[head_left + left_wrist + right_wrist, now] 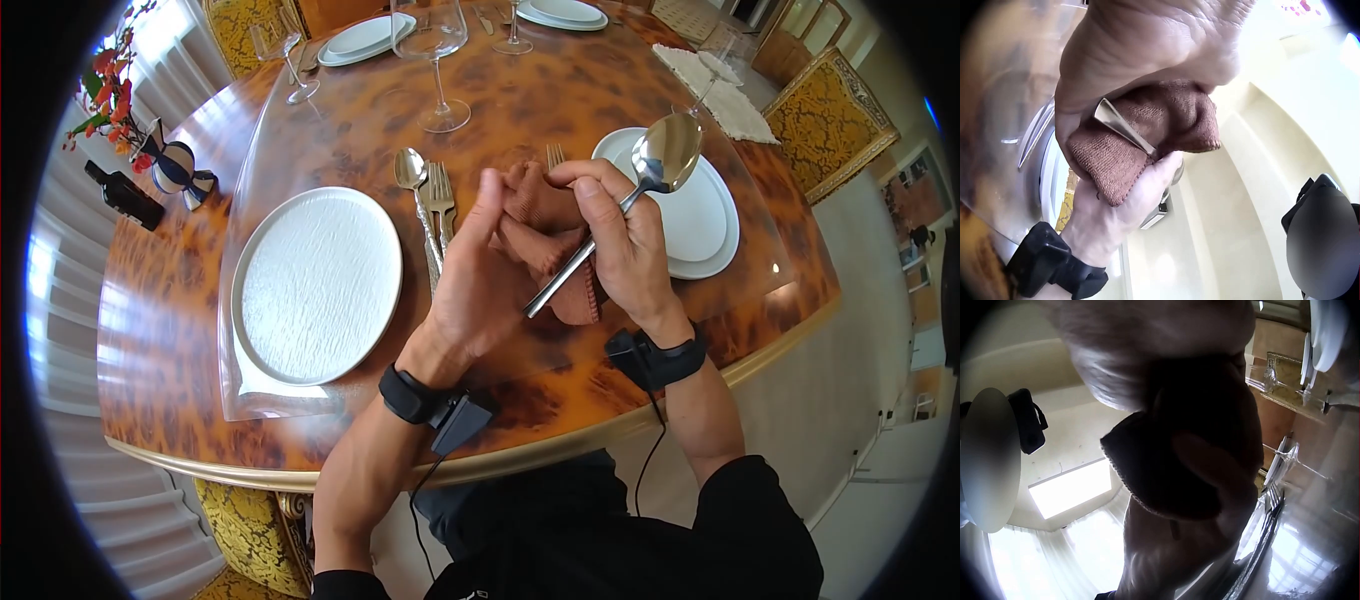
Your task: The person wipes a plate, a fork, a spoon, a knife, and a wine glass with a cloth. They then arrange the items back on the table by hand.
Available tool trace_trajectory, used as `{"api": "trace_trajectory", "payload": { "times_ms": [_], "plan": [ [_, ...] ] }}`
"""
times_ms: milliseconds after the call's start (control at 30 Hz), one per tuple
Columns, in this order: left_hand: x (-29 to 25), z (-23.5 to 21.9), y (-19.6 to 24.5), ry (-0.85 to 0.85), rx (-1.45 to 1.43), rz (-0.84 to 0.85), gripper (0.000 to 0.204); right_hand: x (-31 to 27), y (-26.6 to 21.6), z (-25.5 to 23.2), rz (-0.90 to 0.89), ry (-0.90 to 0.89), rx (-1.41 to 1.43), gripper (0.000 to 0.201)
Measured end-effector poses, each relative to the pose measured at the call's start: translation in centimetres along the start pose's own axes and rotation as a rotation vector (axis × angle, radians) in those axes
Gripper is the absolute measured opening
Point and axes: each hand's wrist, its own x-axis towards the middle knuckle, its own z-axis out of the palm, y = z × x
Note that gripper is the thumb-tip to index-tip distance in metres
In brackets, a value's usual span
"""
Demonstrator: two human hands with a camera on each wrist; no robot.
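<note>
A large shiny spoon (668, 152) slants between the hands, its bowl up and to the right. My right hand (630, 245) pinches its handle, thumb along the metal, with a brown cloth (545, 225) bunched behind it. The left hand (475, 275) holds the other side of that cloth, thumb pointing up. In the left wrist view the flat handle end (1124, 128) lies against the folds of the cloth (1107, 164). Seen from the right wrist, the cloth (1160, 472) is a dark shape between both hands, and the spoon is hidden there.
To the left lies a white oval plate (317, 285), with a smaller spoon (410, 170) and a fork (440, 195) beside it. Stacked white plates (695, 225) sit at the right. A wine glass (437, 75) stands beyond the hands; a dark bottle (125, 195) is far left.
</note>
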Motion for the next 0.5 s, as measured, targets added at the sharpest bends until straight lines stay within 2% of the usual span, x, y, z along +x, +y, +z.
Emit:
{"api": "trace_trajectory", "payload": {
  "times_ms": [100,233,267,367,400,500],
  "plan": [
    [-0.1,0.0,0.0,0.028,0.050,-0.022,0.063,-0.2,0.3,-0.5,0.128,-0.048,0.033,0.028],
    [0.0,-1.4,-0.1,-0.065,0.186,-0.066,0.048,-0.1,0.8,-0.1,0.116,-0.039,0.061,0.027],
    [0.0,-1.1,-0.4,-0.066,0.189,-0.024,0.039,-0.1,0.7,0.0,0.125,-0.034,0.083,0.027],
    [0.4,-1.5,-0.6,-0.116,0.395,-0.054,0.036,0.1,0.7,0.2,0.120,-0.026,0.097,0.027],
    [0.3,-1.3,-0.9,-0.066,0.459,0.002,0.038,0.2,0.7,0.2,0.114,-0.025,0.092,0.027],
    [0.6,-1.4,-1.4,-0.057,0.473,0.074,0.042,0.2,0.7,-0.1,0.212,-0.057,0.193,0.028]
  ]
}}
